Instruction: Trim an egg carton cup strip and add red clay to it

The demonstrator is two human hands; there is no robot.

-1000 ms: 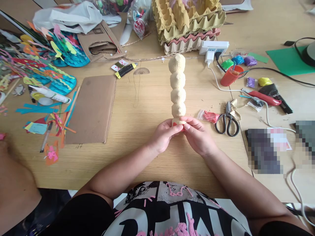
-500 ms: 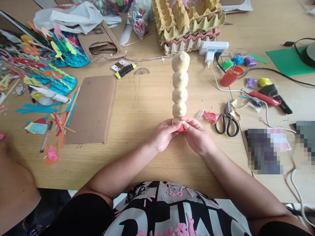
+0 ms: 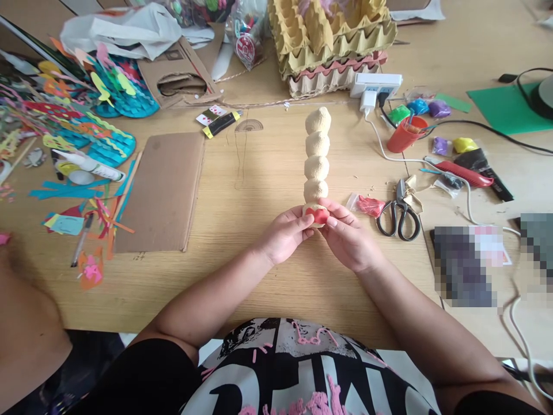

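I have both hands on a cream strip (image 3: 317, 167) of five rounded bumps, held over the middle of the counter (image 3: 233, 276), its far end pointing away from the body. From this camera I cannot tell whether that end touches the wood. The left hand (image 3: 285, 235) has its thumb and fingers pinching the nearest bump from the left; the right hand (image 3: 351, 239) pinches it from the right, with a red patch (image 3: 317, 215) showing between the two thumbs. Just past the right hand I see a red lump (image 3: 369, 205) in a clear bag, close beside black-handled scissors (image 3: 401, 199). A red cup (image 3: 404, 137) is farther off, near a white power strip (image 3: 375, 85). Stacked egg trays (image 3: 334, 66) sit beyond the far end, and a flat piece of cardboard (image 3: 159, 193) lies well to the left.
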